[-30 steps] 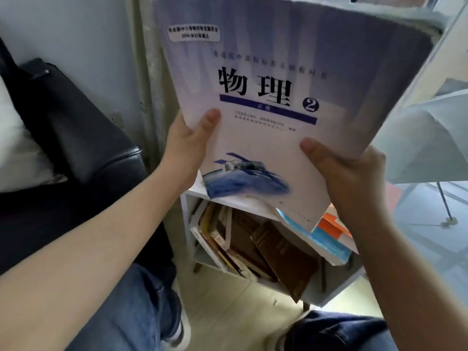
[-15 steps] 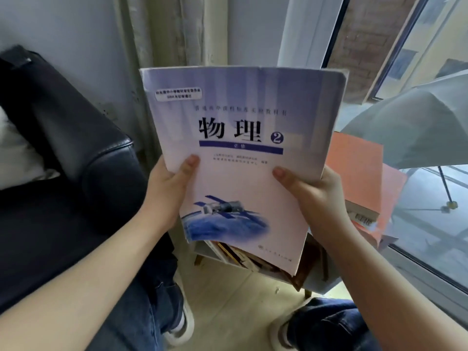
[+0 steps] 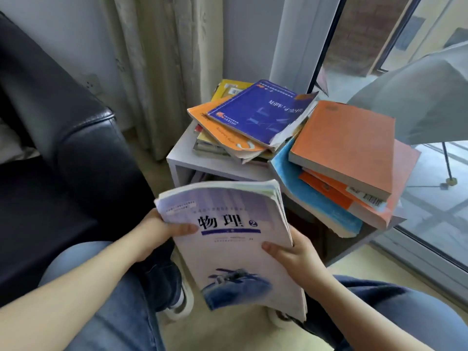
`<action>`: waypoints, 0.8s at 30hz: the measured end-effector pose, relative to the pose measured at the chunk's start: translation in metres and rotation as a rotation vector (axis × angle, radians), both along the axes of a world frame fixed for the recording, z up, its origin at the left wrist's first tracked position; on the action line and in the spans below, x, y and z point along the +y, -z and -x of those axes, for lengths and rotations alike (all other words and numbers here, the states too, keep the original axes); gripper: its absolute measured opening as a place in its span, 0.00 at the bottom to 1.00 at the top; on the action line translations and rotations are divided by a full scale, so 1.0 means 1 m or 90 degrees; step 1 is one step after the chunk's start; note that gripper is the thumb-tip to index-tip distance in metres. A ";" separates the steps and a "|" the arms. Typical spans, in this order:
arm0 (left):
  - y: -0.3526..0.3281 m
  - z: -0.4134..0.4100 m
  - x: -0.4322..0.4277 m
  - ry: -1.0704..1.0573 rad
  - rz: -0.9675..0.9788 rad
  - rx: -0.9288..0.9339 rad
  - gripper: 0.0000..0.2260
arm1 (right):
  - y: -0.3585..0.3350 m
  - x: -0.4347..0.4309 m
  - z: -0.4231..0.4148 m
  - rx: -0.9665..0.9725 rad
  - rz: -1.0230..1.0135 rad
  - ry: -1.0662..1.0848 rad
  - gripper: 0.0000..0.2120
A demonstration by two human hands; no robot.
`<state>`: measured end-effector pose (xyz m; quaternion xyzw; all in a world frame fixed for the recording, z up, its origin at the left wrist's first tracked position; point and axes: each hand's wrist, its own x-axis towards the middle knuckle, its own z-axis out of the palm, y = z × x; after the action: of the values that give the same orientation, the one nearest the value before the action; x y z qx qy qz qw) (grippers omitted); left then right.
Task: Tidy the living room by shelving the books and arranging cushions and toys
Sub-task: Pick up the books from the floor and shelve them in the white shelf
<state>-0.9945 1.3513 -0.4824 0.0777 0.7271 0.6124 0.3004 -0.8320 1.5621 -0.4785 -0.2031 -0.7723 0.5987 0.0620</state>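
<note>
Both the left hand (image 3: 154, 234) and the right hand (image 3: 296, 252) grip the textbook (image 3: 235, 247) in front of the shelf (image 3: 177, 158); piles (image 3: 342, 158) overhanging the shelf could slide off if bumped.

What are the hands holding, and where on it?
The pale physics textbook: left hand grips its left edge, right hand its right edge, thumbs on the front cover.
</note>
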 end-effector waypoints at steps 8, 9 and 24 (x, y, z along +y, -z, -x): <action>0.007 0.014 0.009 0.237 0.183 0.009 0.09 | 0.039 0.029 0.006 -0.165 0.047 0.037 0.09; 0.007 0.013 0.012 0.263 0.236 0.045 0.07 | 0.042 0.031 0.006 -0.178 0.051 0.032 0.09; 0.012 0.008 0.048 0.458 0.341 -0.064 0.19 | 0.070 0.041 0.016 -0.264 0.059 -0.003 0.13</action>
<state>-1.0020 1.3996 -0.4944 0.2149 0.7711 0.2624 0.5388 -0.8482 1.6034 -0.5486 -0.3227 -0.7407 0.5790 -0.1094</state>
